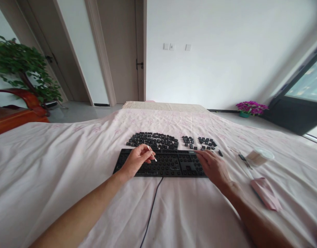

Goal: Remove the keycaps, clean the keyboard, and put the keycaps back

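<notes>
A black keyboard [189, 167] with its keycaps off lies flat on the pink patterned cloth. My left hand [139, 158] is closed in a pinch on a cotton swab [152, 155], over the left-middle part of the keyboard. The swab slants, its lower tip close to the bare key sockets; I cannot tell whether it touches them. At the keyboard's upper right, my right hand [212, 166] rests with fingers stretched out along the edge, holding nothing I can see. Behind the keyboard lie many loose black keycaps [153, 140], with smaller groups of keycaps [206, 142] to the right.
Right of my right hand stands a clear round tub of cotton swabs [260, 156]. Near it lie a thin tool with a dark handle [243, 158] and a folded pink cloth [265, 193]. The keyboard's black cable [152, 210] runs toward me across the tablecloth [96, 213].
</notes>
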Tool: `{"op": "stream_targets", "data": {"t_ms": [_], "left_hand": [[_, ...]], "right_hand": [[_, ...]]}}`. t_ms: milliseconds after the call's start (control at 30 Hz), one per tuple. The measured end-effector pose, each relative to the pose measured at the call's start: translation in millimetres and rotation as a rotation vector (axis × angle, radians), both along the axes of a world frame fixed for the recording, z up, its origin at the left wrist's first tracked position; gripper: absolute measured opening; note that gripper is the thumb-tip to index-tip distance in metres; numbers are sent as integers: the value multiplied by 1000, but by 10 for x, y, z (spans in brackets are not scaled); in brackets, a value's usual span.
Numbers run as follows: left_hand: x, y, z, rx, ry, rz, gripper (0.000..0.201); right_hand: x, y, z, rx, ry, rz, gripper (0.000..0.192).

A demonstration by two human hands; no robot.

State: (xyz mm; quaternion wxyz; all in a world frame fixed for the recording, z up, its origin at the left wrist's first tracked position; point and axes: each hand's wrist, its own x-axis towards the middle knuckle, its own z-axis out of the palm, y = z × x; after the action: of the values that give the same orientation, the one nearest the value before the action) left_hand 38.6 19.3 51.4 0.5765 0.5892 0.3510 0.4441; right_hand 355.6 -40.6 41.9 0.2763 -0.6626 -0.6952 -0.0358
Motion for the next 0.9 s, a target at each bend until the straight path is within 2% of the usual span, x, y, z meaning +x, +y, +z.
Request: {"op": "stream_targets", "data": {"t_ms": [100, 267, 400, 500, 533, 600, 667, 733, 800, 900], "left_hand": [[318, -185, 9, -59, -46, -80, 25], [701, -351, -58, -53, -105, -137, 23], [840, -381, -133, 23, -23, -95, 21], [836, -371, -137, 104, 116, -104, 17], [803, -357, -120, 151, 157, -100, 18], [676, -298, -65, 287, 262, -57, 34], [460, -184, 4, 422, 365, 39, 28], [169, -17, 53, 512, 467, 189, 23], [-158, 177, 53, 498, 533, 322, 27], [-608, 447, -48, 385, 652, 498, 29]], "right_hand": [[-317, -116, 77, -106, 228, 224, 39], [-653, -243, 90, -337, 513, 460, 38], [-691, -281, 61, -380, 667, 450, 41], [-608, -256, 41, -330, 633, 420, 42], [-556, -232, 38, -293, 588, 395, 42], [-400, -164, 41, -213, 483, 291, 39], [-168, -80, 57, -139, 385, 112, 36], [133, -5, 84, -71, 229, -97, 36], [470, 40, 113, -32, 90, -337, 39], [941, 41, 138, -62, 1, -563, 43]]}}
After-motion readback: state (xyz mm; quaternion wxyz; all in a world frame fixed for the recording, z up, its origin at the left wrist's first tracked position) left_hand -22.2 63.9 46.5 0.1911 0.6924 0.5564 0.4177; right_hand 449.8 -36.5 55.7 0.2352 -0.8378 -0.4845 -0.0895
